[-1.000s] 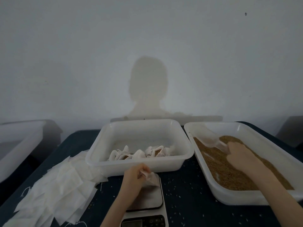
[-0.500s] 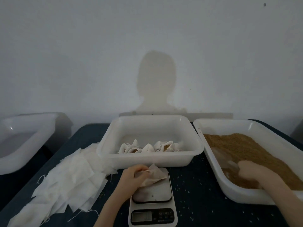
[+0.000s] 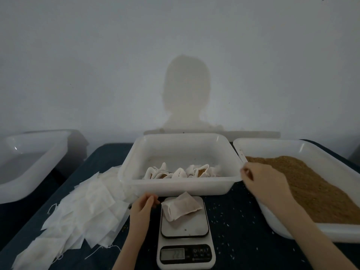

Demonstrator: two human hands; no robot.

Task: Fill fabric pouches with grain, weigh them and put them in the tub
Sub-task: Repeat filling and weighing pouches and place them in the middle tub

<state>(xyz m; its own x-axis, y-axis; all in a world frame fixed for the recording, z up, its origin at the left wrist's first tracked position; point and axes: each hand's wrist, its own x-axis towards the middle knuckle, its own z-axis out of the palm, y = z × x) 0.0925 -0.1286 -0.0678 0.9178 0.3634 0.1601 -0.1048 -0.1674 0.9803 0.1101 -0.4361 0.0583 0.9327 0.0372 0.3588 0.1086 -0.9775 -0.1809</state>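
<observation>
A dark blue counter (image 3: 233, 221) speckled with pale grains holds white tubs (image 3: 181, 184), golden-brown grain (image 3: 311, 184), a stack of white fabric pouches (image 3: 81, 211), and a white scale (image 3: 186, 256) with a black-rimmed platform and grey display.

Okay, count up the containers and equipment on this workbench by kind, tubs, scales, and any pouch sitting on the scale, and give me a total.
White plastic tubs: 3, the left tub, the middle tub, the grain tub
Digital scale: 1
Pouch on the scale: 1
Total: 5
</observation>
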